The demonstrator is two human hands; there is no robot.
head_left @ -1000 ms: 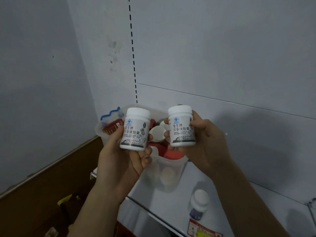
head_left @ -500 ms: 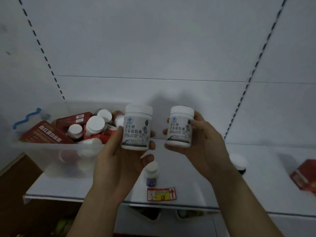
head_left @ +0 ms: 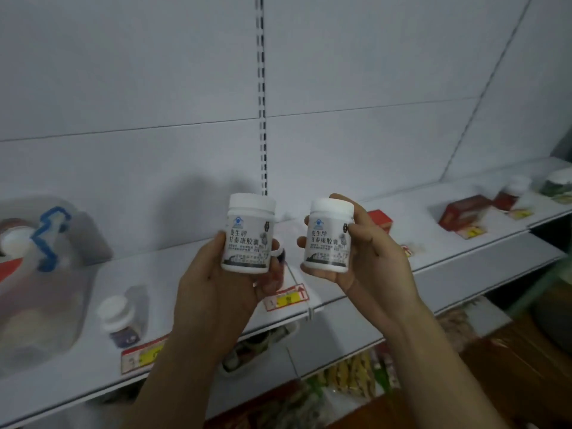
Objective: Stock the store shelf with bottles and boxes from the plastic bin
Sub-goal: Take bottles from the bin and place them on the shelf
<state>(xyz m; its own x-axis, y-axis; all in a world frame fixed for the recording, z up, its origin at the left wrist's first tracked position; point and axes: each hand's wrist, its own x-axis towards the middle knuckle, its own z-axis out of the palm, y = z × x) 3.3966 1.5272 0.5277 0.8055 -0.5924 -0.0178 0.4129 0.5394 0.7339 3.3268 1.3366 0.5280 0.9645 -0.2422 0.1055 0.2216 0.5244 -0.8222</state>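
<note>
Two white pill bottles with dark labels are held upright above the white shelf (head_left: 356, 308). My left hand (head_left: 213, 292) grips the left bottle (head_left: 249, 233) from below and behind. The right bottle (head_left: 329, 236) sits in my right hand (head_left: 371, 261), thumb across its side. The clear plastic bin (head_left: 40, 292) with a blue handle clip stands on the shelf at the far left, holding white-capped bottles and red boxes.
A small white-capped bottle (head_left: 119, 317) stands on the shelf beside the bin. Red boxes (head_left: 379, 219) (head_left: 464, 212) and more bottles (head_left: 512, 193) sit further right. Price tags (head_left: 286, 298) line the shelf edge. Packaged goods lie on the lower shelf.
My view has swung to the right: the bin has slid to the left edge and more of the shelf's right side shows. Both hands still hold their bottles side by side.
</note>
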